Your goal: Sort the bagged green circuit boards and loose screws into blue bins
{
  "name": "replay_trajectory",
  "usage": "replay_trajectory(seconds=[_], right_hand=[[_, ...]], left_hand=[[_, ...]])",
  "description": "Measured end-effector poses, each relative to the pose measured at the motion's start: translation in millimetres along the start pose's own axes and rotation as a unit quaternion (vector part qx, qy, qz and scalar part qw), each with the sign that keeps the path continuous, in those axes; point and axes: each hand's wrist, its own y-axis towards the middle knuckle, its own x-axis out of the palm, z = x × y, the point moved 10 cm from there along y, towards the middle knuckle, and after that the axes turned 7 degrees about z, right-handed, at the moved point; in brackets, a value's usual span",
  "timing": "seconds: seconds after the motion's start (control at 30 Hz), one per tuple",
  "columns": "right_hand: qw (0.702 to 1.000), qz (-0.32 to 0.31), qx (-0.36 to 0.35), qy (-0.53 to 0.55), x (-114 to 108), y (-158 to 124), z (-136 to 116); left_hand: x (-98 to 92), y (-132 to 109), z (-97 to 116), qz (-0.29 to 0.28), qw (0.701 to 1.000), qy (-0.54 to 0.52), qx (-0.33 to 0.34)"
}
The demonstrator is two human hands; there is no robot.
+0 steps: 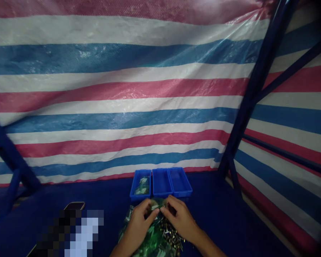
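My left hand (139, 223) and my right hand (180, 217) meet over a heap of small green circuit boards with metal pins (160, 239) on the blue table. The fingers of both hands are bent and pinched together on one small green board (156, 206) between them. Just beyond the hands stand three small blue bins side by side. The left bin (141, 185) holds a few green boards. In the middle bin (160, 182) and the right bin (179, 182) I see nothing.
A phone (75, 206) lies on the blue table surface (219, 221) at the left, next to a blurred-out patch. A striped red, white and blue tarpaulin (117, 92) hangs behind. Dark blue metal frame posts (253, 89) rise at right and left.
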Motion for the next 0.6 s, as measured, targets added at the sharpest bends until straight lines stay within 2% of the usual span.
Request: replay_trajectory(seconds=[0.4,0.6], right_hand=[[1.000,-0.024,-0.002,-0.009,6.8,-3.3,4.7],[1.000,-0.024,0.006,-0.004,5.6,-3.8,5.3]], left_hand=[[4.7,0.7,-2.8,-0.021,0.998,-0.053,-0.020],[8.4,-1.3,-3.6,-0.036,0.994,-0.080,-0.067]])
